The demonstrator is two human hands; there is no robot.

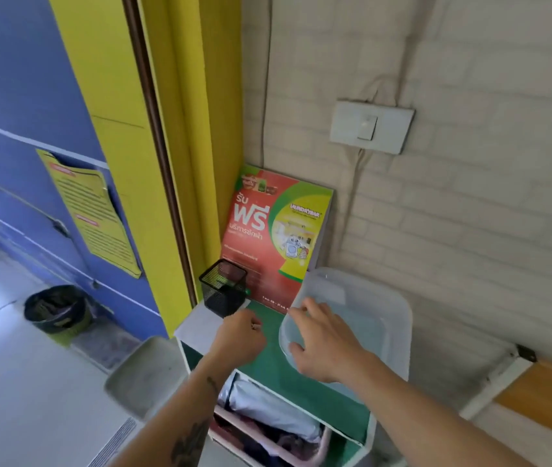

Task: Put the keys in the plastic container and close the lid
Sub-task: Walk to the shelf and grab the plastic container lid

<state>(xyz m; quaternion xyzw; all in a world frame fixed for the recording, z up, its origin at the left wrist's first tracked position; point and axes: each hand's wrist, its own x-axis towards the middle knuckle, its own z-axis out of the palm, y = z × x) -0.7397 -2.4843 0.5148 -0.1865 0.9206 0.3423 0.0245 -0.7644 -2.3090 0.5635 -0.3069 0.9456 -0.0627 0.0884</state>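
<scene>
A translucent plastic container sits on the right side of the green-topped shelf, its lid on. My right hand rests on the container's near left rim, fingers spread over the lid edge. My left hand is a closed fist just left of the container, above the green top. A small metallic piece, apparently the keys, pokes out between its fingers. Most of the keys are hidden inside the fist.
A black mesh pen cup stands at the shelf's back left. A red and green poster leans against the brick wall behind. A pink basket with cloth sits in the shelf below. A black bin stands on the floor to the left.
</scene>
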